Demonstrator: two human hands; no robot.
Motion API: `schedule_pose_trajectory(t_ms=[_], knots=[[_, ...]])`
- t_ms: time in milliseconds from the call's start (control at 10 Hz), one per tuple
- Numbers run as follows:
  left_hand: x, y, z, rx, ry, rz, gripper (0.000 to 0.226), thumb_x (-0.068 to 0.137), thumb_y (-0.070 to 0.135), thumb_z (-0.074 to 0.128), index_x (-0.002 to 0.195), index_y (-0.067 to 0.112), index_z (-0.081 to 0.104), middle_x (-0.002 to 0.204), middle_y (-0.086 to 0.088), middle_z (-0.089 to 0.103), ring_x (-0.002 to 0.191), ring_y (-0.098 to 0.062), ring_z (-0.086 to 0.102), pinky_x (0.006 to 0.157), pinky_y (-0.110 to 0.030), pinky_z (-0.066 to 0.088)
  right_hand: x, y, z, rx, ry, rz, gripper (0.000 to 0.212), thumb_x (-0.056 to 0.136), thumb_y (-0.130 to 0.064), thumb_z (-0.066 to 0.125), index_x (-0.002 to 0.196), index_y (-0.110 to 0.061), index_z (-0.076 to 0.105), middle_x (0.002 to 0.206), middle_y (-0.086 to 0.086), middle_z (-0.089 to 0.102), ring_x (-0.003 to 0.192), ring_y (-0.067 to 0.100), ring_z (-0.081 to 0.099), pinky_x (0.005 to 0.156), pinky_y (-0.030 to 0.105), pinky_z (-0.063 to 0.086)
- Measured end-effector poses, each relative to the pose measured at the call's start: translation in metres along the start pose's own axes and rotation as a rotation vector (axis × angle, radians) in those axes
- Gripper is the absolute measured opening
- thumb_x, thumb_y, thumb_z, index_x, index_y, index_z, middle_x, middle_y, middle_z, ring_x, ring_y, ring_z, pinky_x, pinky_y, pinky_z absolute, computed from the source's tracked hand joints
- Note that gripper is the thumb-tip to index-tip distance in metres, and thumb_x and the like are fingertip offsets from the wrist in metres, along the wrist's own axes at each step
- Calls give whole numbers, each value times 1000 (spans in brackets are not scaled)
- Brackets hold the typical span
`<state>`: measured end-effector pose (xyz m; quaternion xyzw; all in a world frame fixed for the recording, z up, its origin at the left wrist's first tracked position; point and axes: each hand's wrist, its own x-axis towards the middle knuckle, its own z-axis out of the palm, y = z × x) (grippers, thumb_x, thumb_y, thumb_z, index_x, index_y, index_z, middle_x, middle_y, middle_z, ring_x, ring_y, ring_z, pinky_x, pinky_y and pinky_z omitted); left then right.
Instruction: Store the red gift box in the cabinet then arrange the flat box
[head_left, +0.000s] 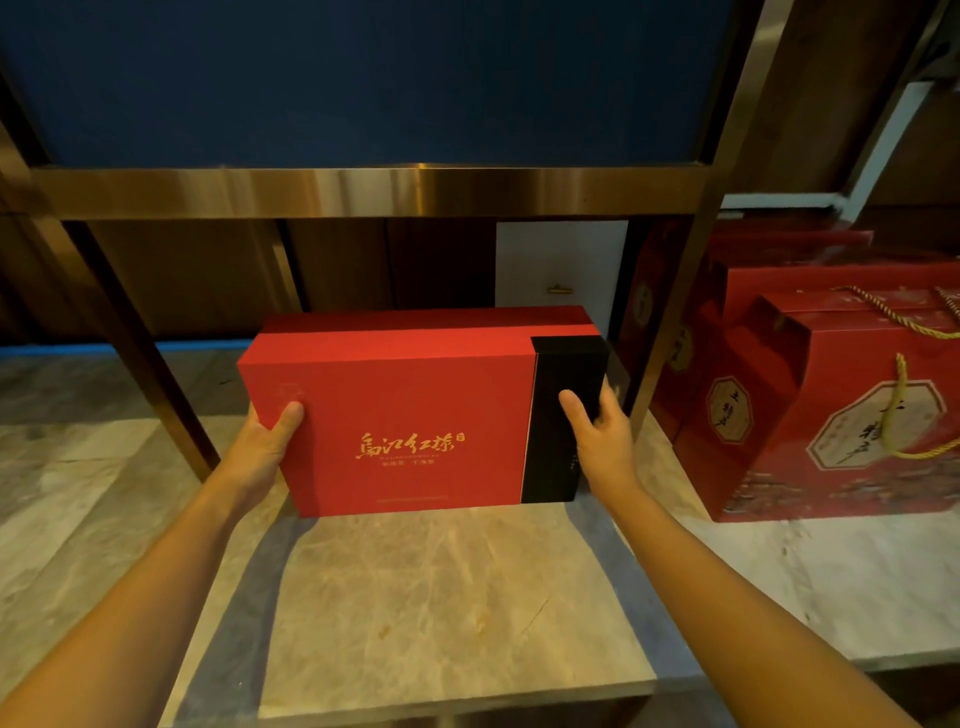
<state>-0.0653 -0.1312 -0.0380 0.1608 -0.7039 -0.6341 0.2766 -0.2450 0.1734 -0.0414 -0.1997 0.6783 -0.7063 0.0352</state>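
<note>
A flat red box with a black band on its right end and gold lettering on the lid is tilted up toward me over the marble shelf of the cabinet. My left hand grips its left edge, thumb on the lid. My right hand grips the black right end, thumb on top. A red gift box with gold rope handles stands on the shelf in the bay to the right.
A brass-coloured frame bar runs across above the shelf, with slanted metal posts at left and right. Behind the flat box is a white panel with a small gold handle. More red boxes stand behind the gift box.
</note>
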Motion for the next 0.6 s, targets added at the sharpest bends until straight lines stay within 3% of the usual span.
schedule_pose_trajectory(t_ms=[200,400,500,600], knots=[[2,-6,0,-22,29,-35,69,74,53,57,136,28,38,116,11,61,106,-5,59,92,-31,46,-7,15,-2,29,-17,41,59,92,-29,55,146,-17,34,145,4,48,134,19,46,110,46,39],[-10,-6,9,16,161,-57,62,70,57,61,125,33,46,110,16,61,99,0,59,80,-23,46,-12,21,-7,-40,-38,59,58,92,-31,55,145,-17,38,143,5,50,133,19,46,110,44,39],[-18,-16,11,181,157,-96,55,79,42,67,128,23,49,118,4,63,104,-13,62,85,-30,51,-10,12,-11,-109,-76,126,56,91,-30,56,143,-15,41,140,8,53,131,22,49,109,43,40],[-39,-56,5,629,182,-165,54,84,29,66,132,11,48,125,-12,62,114,-32,61,93,-44,49,-22,29,-21,-382,-143,260,46,92,-21,57,133,-1,51,128,19,60,121,32,56,101,40,45]])
